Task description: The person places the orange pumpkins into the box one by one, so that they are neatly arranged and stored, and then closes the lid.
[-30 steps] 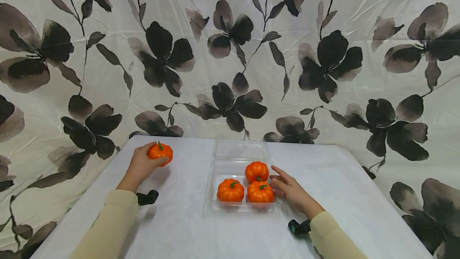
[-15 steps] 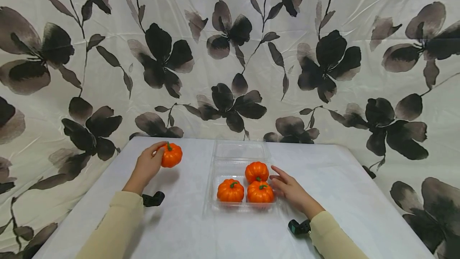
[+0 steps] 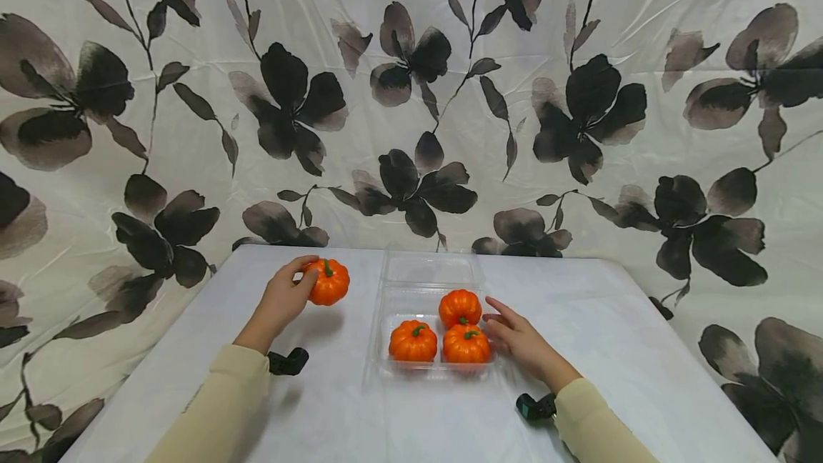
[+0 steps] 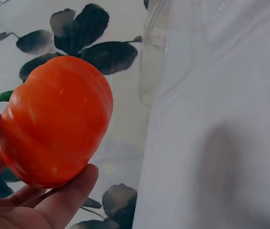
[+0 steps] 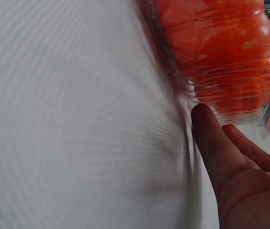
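Observation:
Above the table's left side my left hand grips a small orange pumpkin with a green stem. In the left wrist view the pumpkin is held between thumb and fingers, its shadow cast on the tabletop. A clear plastic clamshell container lies in the middle with its lid folded back. Three similar pumpkins sit inside: one back right, one front right, one front left. My right hand rests at the container's right side, fingers extended; the right wrist view shows fingertips at its ribbed wall.
A white cloth covers the table. Behind it hangs a pale curtain with dark flowers. Small black cameras sit at the left wrist and right wrist. The container's back left part shows bare plastic.
My left hand has carried its pumpkin rightward, closer to the container, turning so more of the pumpkin shows. The right hand, the container and the pumpkins inside stay in place.

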`<state>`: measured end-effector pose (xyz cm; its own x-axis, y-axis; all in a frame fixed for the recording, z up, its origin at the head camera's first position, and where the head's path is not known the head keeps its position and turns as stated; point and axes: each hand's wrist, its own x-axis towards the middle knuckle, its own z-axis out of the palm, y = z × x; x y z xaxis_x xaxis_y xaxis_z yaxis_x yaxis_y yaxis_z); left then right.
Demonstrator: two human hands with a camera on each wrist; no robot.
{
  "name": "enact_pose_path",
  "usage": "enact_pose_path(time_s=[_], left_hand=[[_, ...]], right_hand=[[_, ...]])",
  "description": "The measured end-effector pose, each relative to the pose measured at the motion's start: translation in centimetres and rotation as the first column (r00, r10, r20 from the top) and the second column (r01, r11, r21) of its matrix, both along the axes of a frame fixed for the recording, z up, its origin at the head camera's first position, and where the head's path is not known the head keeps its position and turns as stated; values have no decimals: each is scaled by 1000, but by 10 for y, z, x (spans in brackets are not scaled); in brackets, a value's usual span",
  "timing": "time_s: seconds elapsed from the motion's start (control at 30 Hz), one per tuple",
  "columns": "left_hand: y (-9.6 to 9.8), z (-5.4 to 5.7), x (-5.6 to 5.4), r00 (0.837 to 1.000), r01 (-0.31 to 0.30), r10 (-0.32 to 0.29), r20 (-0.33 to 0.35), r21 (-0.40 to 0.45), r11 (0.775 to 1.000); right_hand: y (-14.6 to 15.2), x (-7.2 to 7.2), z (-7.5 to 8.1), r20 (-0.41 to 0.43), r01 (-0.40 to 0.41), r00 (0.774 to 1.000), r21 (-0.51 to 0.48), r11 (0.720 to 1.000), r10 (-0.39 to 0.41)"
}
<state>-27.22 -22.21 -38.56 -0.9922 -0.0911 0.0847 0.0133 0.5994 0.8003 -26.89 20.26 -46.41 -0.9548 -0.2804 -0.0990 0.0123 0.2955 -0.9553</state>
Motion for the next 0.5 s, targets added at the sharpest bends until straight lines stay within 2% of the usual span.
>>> enact_pose_path(time_s=[0.17,0.5], left_hand=[[11,-1,1,1000,10,-10,14,-1,1000],[32,7,1,999,53,-54,0,-33,998]], right_hand=[[0,1,0,-7,-12,1000,2,1000,12],[1,1,4,-15,-11,1000,1,1000,11]])
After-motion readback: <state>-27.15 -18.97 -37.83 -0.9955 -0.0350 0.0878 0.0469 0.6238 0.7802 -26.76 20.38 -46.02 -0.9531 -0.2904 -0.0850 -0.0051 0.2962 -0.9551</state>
